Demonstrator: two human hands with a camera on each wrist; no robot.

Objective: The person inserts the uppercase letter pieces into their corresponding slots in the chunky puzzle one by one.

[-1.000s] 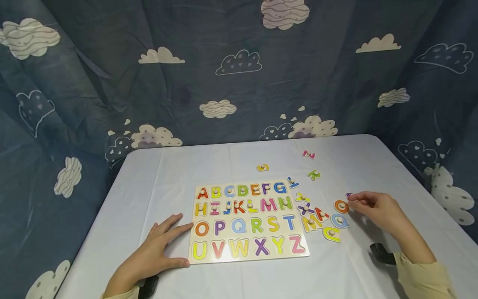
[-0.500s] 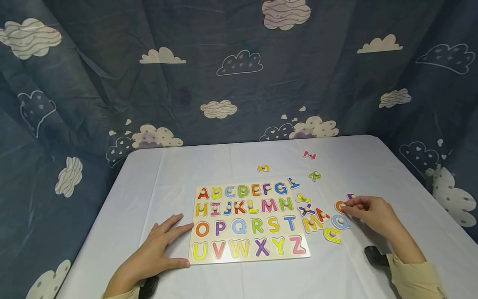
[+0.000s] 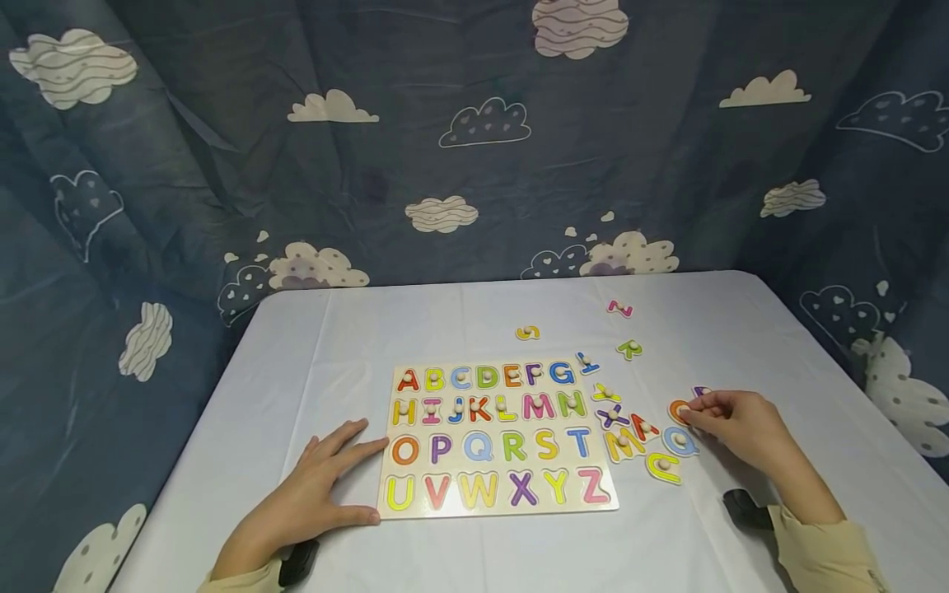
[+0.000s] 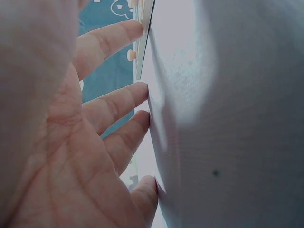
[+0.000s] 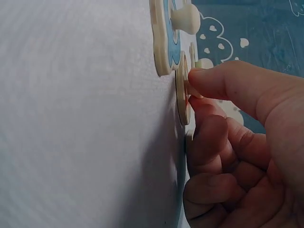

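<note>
The right hand [image 3: 730,420] has its grip pinched, thumb and index finger, on the pale knob of the orange, O-shaped wooden letter piece [image 3: 673,411]. That piece lies at the right side of the scattered letters; whether it is lifted off the table [image 3: 445,321] cannot be told. The knob probably explains the hold: it gives 2 digits something upright on a thin, flat shape. The light-blue Q-shaped wooden piece [image 3: 680,441] sits just beside it, and a partly hidden purple wooden piece [image 3: 700,391] lies beyond the fingers. The right forearm enters from the lower right, wrist above the white cloth, the remaining fingers folded towards the palm.

The left hand [image 3: 315,494] holds nothing; its fingers are spread, index finger and thumb against the left edge of the cream wooden alphabet board [image 3: 456,449], the other 3 fingertips down on the cloth, likely to steady it. Knobbed letters fill the board's upper 2 rows; the lower 2 show 12 knobless letters.
</note>
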